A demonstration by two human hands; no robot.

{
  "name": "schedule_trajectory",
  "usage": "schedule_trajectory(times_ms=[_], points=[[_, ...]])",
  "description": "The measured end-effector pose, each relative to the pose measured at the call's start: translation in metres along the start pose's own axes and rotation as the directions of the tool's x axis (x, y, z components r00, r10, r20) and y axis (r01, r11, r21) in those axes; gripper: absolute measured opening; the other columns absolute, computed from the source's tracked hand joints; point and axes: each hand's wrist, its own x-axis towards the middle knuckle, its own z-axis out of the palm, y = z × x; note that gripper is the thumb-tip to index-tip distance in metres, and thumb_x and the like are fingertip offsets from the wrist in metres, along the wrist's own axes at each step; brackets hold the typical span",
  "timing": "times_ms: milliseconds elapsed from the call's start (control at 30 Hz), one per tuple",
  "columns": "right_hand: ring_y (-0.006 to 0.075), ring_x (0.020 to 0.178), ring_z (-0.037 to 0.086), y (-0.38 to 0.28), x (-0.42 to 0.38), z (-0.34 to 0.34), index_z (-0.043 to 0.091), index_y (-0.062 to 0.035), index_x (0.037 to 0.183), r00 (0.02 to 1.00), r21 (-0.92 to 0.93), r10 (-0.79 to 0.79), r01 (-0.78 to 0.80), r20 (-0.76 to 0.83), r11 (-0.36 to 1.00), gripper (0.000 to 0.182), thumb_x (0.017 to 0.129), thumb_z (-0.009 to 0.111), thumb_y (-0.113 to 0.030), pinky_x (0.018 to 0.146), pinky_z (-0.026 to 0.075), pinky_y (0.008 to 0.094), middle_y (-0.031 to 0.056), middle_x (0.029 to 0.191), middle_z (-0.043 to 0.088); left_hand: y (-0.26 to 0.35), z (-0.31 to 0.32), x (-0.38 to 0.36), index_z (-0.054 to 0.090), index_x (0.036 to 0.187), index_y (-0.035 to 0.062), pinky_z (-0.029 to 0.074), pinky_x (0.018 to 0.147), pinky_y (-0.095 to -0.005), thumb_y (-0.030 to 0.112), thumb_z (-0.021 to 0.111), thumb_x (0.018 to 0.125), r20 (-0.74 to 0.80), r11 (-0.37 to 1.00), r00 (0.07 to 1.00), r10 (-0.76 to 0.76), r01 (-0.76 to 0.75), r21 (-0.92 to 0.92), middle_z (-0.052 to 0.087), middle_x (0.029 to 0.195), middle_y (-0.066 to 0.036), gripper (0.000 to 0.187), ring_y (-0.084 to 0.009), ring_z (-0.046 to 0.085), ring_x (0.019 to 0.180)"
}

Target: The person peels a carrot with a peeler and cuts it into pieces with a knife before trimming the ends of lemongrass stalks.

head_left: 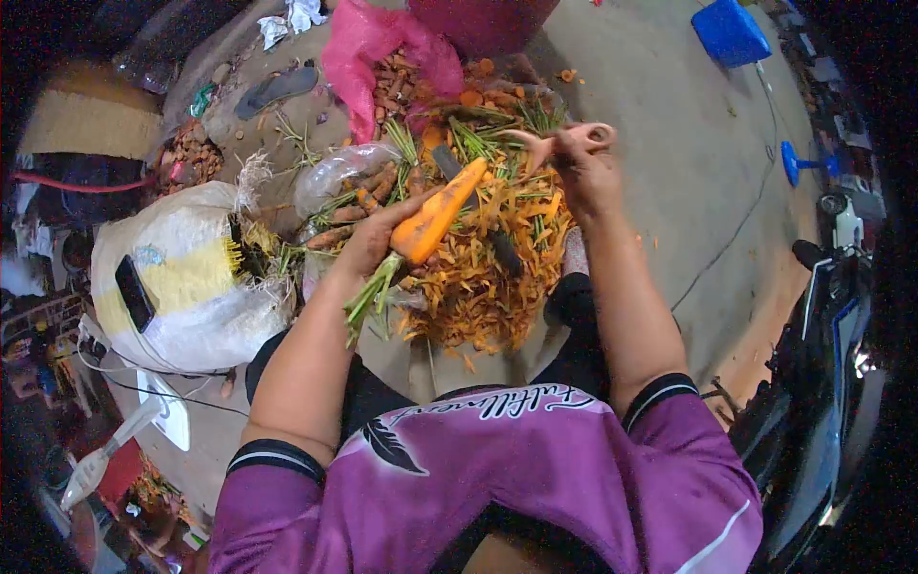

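My left hand (368,244) is closed around the thick end of a carrot (440,212). The carrot is bright orange with its skin off, and its cut green stalks hang below my palm. In my right hand (588,177) is a pinkish peeler (540,151), its forked head pointing left, apart from the carrot's tip. Beneath both hands lies a large heap of orange peelings (488,287) mixed with green stalks. Unpeeled carrots (378,187) rest beside a clear plastic bag (330,177) left of the heap.
A white and yellow sack (191,273) with a phone (134,294) on it stands at left. Behind the heap are a pink bag (359,48) and a dark red tub (483,24). A blue stool (730,33) and a cable (736,234) are at right, near a motorcycle (822,383).
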Motion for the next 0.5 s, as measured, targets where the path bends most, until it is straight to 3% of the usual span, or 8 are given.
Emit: schedule_trajectory(times_ms=[33,67,100,200,300,400,467,500], points=[[0.0155,0.073,0.054,0.002,-0.007,0.01,0.049,-0.0053,0.091,0.979,-0.06,0.004,0.008,0.206,0.998,0.017,0.077,0.058,-0.008,0.066,0.045,0.0276,0.0059,0.081,0.055,-0.001,-0.002,0.004,0.041,0.12,0.0119,0.047,0.04,-0.0219,0.04,0.039,0.085,0.0,1.0,1.0,-0.004,0.004,-0.025,0.059,0.084,-0.01,0.045,-0.0151,0.057,0.053],[0.0153,0.072,0.054,0.0,-0.024,0.027,0.049,-0.0056,0.09,0.959,-0.101,0.126,-0.103,0.253,0.989,0.017,0.077,0.058,-0.012,0.065,0.045,0.028,0.0057,0.082,0.055,-0.003,-0.004,0.007,0.041,0.12,0.0123,0.047,0.04,-0.0221,0.04,0.039,0.085,0.001,0.999,1.0,-0.006,0.006,-0.048,0.059,0.084,-0.01,0.044,-0.0151,0.057,0.054],[0.0151,0.072,0.054,0.004,-0.039,0.042,0.049,-0.0054,0.091,0.938,-0.071,0.172,-0.158,0.301,0.985,0.02,0.075,0.059,-0.012,0.064,0.044,0.0281,0.0059,0.082,0.055,-0.003,-0.009,0.007,0.045,0.116,0.0088,0.05,0.048,-0.0235,0.036,0.039,0.086,0.132,0.999,0.991,-0.018,0.024,-0.047,0.059,0.086,-0.009,0.04,-0.0151,0.059,0.061],[0.0161,0.074,0.055,0.019,-0.064,0.055,0.049,-0.0039,0.091,0.787,-0.167,0.315,-0.267,0.531,0.949,0.022,0.073,0.06,-0.009,0.064,0.044,0.0287,0.0058,0.083,0.055,-0.004,-0.001,0.002,0.049,0.11,0.0044,0.052,0.056,-0.0259,0.031,0.038,0.087,-0.036,1.0,0.999,0.009,-0.01,-0.011,0.058,0.089,-0.008,0.037,-0.0151,0.06,0.07],[0.0162,0.073,0.055,0.019,-0.055,0.049,0.049,-0.0043,0.09,0.8,-0.107,0.376,-0.371,0.467,0.922,0.021,0.072,0.06,-0.007,0.065,0.044,0.0296,0.0056,0.08,0.055,-0.005,-0.002,0.001,0.049,0.109,0.0019,0.051,0.063,-0.0271,0.025,0.039,0.087,0.035,0.998,0.999,-0.035,0.037,-0.043,0.057,0.093,-0.008,0.034,-0.0144,0.059,0.075],[0.0159,0.072,0.055,0.028,-0.006,0.008,0.048,-0.0043,0.089,0.936,-0.107,0.231,-0.21,0.266,0.972,0.02,0.073,0.059,-0.005,0.064,0.045,0.0291,0.0054,0.077,0.054,-0.004,-0.004,0.003,0.047,0.113,0.0022,0.051,0.062,-0.027,0.022,0.04,0.087,0.112,0.999,0.993,-0.038,0.041,-0.028,0.057,0.095,-0.008,0.034,-0.0138,0.059,0.076],[0.0154,0.071,0.054,0.022,0.021,-0.027,0.048,-0.0047,0.089,0.998,-0.318,-0.031,0.047,0.056,0.947,0.019,0.074,0.059,-0.004,0.062,0.046,0.0276,0.0056,0.077,0.053,-0.004,-0.001,0.001,0.045,0.115,0.0021,0.051,0.062,-0.0273,0.022,0.041,0.086,0.143,1.0,0.99,-0.013,0.013,-0.003,0.056,0.097,-0.008,0.035,-0.0138,0.059,0.077],[0.0152,0.071,0.054,0.022,0.026,-0.04,0.048,-0.0048,0.089,0.998,-0.288,-0.066,0.058,-0.017,0.956,0.019,0.074,0.059,-0.004,0.062,0.046,0.0272,0.0056,0.077,0.053,-0.005,0.006,0.002,0.044,0.117,0.009,0.049,0.049,-0.0281,0.03,0.047,0.082,0.053,1.0,0.998,0.02,-0.019,-0.017,0.057,0.088,-0.01,0.041,-0.0189,0.059,0.064]])
